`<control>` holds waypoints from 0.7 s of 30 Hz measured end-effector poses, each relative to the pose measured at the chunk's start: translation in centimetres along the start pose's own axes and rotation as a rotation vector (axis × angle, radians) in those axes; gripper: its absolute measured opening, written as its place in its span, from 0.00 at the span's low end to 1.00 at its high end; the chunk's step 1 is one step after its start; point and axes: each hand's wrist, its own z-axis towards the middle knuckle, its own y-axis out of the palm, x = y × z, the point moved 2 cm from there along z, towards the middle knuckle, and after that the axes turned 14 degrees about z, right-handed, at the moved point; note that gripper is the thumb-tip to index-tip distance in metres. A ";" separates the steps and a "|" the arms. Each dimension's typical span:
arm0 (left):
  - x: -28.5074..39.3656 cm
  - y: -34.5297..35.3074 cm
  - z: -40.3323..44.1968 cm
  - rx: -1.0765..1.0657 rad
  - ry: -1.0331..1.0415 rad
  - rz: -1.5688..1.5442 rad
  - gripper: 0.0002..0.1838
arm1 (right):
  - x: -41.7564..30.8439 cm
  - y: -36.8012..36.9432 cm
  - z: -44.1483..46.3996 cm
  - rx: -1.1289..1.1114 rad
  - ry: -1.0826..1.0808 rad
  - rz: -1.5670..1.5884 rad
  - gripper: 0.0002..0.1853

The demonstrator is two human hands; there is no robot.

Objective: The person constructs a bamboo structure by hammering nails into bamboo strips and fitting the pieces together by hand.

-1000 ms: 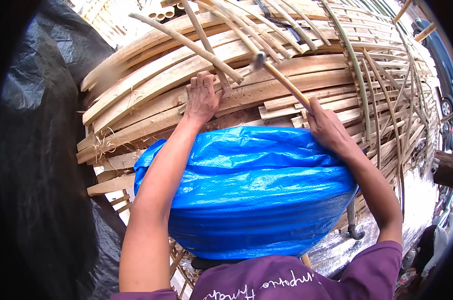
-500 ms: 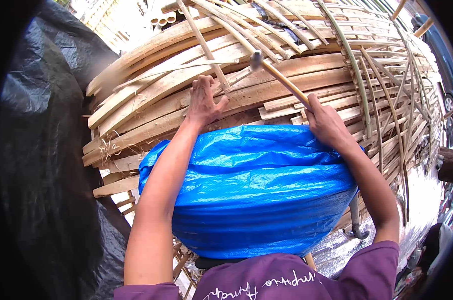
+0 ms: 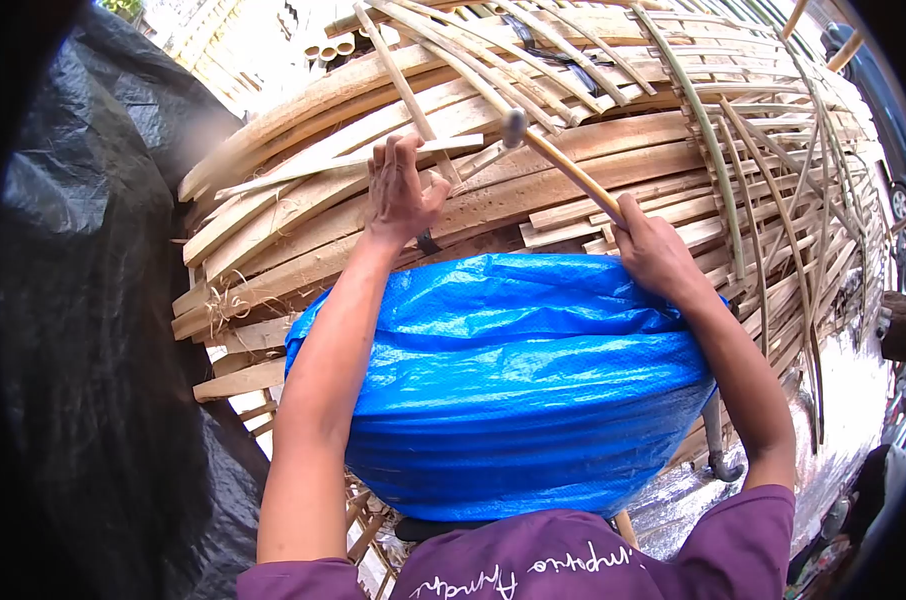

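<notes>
My right hand [image 3: 658, 250] is wrapped round the wooden handle of a hammer [image 3: 573, 170]. Its blurred head points up and left, above the wood. My left hand [image 3: 405, 190] is raised over the boards with fingers and thumb apart. A pale thin strip [image 3: 453, 143] lies just beyond its fingers, crossing an upright narrow stick [image 3: 403, 85]. Short pieces lie between the hand and the hammer head. Below the left palm shows a small dark object [image 3: 428, 243], too hidden to name.
Long stacked boards [image 3: 613, 145] run across the view, with thin sticks [image 3: 703, 130] over them on the right. A blue tarp [image 3: 523, 380] covers the space between my arms. Black sheeting [image 3: 83, 300] hangs at left. A parked vehicle [image 3: 873, 110] stands at far right.
The long round stick beyond my left hand is gone from its place, and a pale strip lies there. My left hand has lifted slightly with its fingers more upright. The hammer has barely moved.
</notes>
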 end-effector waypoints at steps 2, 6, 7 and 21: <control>0.0 -1.3 0.7 -0.054 -0.010 0.126 0.30 | -0.2 -0.1 0.0 -0.004 -0.002 0.005 0.10; -2.0 -1.3 0.1 -0.325 -0.112 0.317 0.31 | -0.1 -0.1 0.0 -0.013 0.036 0.006 0.10; -2.5 -1.0 -0.1 -0.413 -0.138 0.372 0.30 | 0.0 -0.1 0.0 -0.009 0.029 0.009 0.10; -0.6 -8.0 5.2 0.298 0.127 0.299 0.15 | 0.0 -0.3 0.1 -0.009 0.065 0.038 0.10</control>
